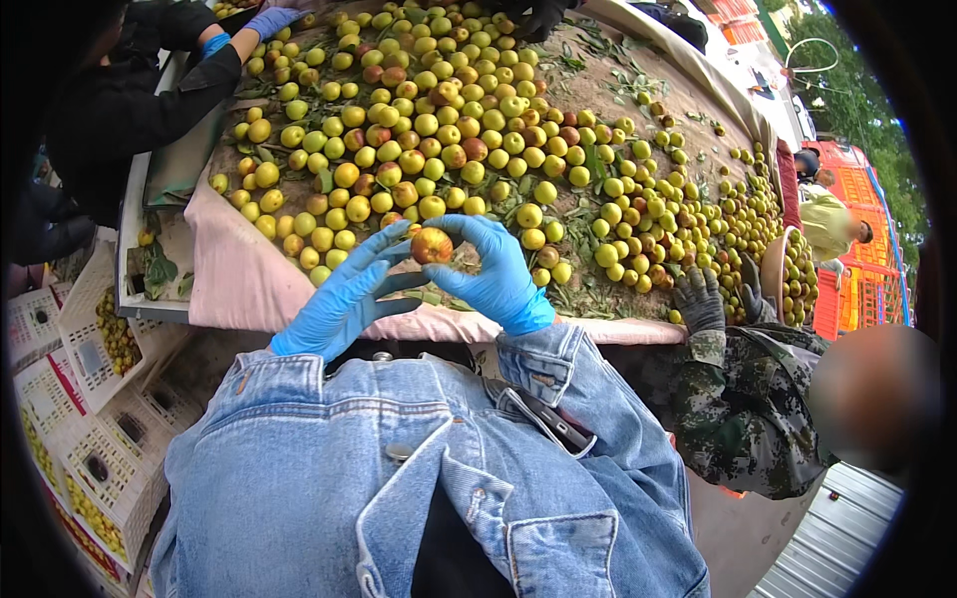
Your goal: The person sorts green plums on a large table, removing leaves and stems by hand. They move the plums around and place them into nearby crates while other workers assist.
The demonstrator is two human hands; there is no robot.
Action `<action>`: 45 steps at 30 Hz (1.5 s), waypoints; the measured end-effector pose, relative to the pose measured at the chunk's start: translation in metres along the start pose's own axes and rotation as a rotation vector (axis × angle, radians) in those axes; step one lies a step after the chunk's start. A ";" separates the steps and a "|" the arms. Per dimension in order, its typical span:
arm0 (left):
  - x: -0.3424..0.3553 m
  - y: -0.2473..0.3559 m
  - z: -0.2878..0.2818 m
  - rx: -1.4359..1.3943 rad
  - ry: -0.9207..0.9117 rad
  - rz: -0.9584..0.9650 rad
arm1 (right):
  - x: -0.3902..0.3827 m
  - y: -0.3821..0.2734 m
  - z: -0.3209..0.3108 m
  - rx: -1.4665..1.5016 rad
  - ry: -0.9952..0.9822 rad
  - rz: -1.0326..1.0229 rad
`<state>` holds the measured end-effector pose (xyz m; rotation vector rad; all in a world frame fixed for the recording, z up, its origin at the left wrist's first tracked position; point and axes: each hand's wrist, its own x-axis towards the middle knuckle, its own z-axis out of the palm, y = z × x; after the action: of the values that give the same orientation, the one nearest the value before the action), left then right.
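Note:
Both my hands wear blue gloves and are raised over the near edge of a cloth-covered sorting table (244, 274). Between the thumb and fingers of my right hand (498, 279) is a round, red-and-yellow jujube (432, 245). My left hand (349, 294) is just left of it, fingers stretched and apart, with nothing visibly held; its fingertips come close to the fruit. Beyond them, many yellow-green jujubes (426, 125), some blushed red, spread over the table among loose green leaves (573, 299).
At the left, a co-worker's blue-gloved hand (274, 20) reaches over the table. Another person's dark-gloved hands (703, 299) touch the right edge near a bowl (774, 264). White crates (100, 339) with fruit stand lower left; orange crates (857, 199) are stacked far right.

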<state>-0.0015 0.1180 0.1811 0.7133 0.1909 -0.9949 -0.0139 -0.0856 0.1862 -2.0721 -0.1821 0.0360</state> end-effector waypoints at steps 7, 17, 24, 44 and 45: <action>-0.033 -0.028 -0.084 -0.439 0.273 -0.013 | -0.025 -0.007 0.041 -0.093 -0.436 0.110; -0.386 0.063 -0.436 -0.627 1.052 1.089 | -0.078 0.055 0.012 -0.289 -0.485 0.526; -0.327 0.060 -0.409 -0.488 1.082 0.975 | -0.111 0.117 -0.062 -0.713 -0.012 0.646; -0.049 0.001 -0.146 -0.090 0.203 0.331 | -0.075 0.085 -0.013 0.373 0.282 0.375; -0.041 -0.004 -0.130 -0.059 0.189 0.282 | -0.073 0.082 -0.010 0.465 0.272 0.378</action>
<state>-0.0058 0.2267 0.0988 0.7569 0.2748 -0.6513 -0.0761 -0.1443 0.1157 -1.6001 0.3568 0.0241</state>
